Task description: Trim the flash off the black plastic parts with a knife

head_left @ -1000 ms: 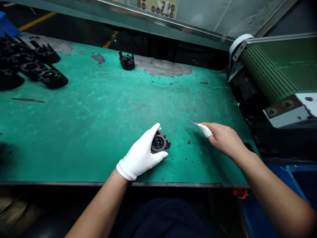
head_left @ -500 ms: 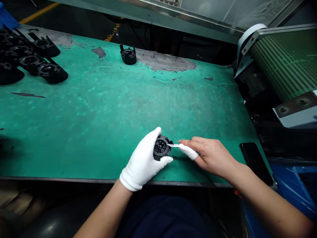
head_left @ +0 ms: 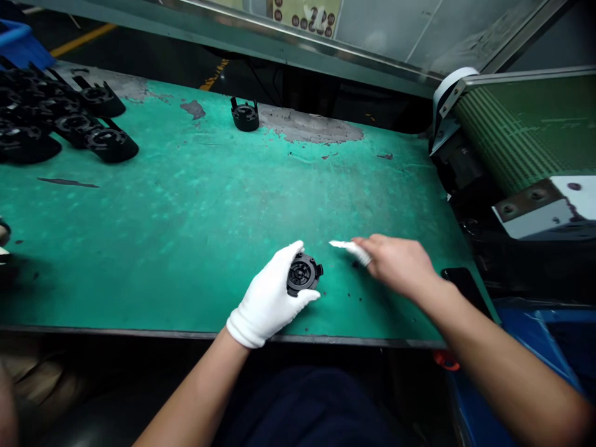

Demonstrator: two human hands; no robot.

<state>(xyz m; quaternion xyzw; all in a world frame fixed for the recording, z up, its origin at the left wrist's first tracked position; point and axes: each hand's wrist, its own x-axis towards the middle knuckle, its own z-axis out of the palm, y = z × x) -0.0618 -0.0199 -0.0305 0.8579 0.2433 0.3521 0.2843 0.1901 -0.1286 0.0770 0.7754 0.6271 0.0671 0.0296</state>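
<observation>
My left hand (head_left: 266,299), in a white glove, grips a round black plastic part (head_left: 302,274) from its left side, thumb below and fingers above. Ring-shaped ribs show on the part's upper face, and a small tab sticks out on its right. To the right, my right hand (head_left: 395,261) is closed around a slim knife (head_left: 341,244); its pale blade points left, apart from the black part. White wrapping covers a finger of that hand, which is slightly blurred. A few dark specks lie on the green table (head_left: 223,223) below it.
Several black plastic housings (head_left: 112,144) cluster at the far left near a blue bin (head_left: 23,46). One housing (head_left: 245,118) stands alone at the back edge. A phone (head_left: 465,288) lies at right, beside a blue container (head_left: 535,347). A green conveyor belt (head_left: 535,124) rises behind.
My right hand has drawn the knife up and away from the black part, whose right-hand tab now shows. My left hand keeps its hold. The view has shifted slightly.
</observation>
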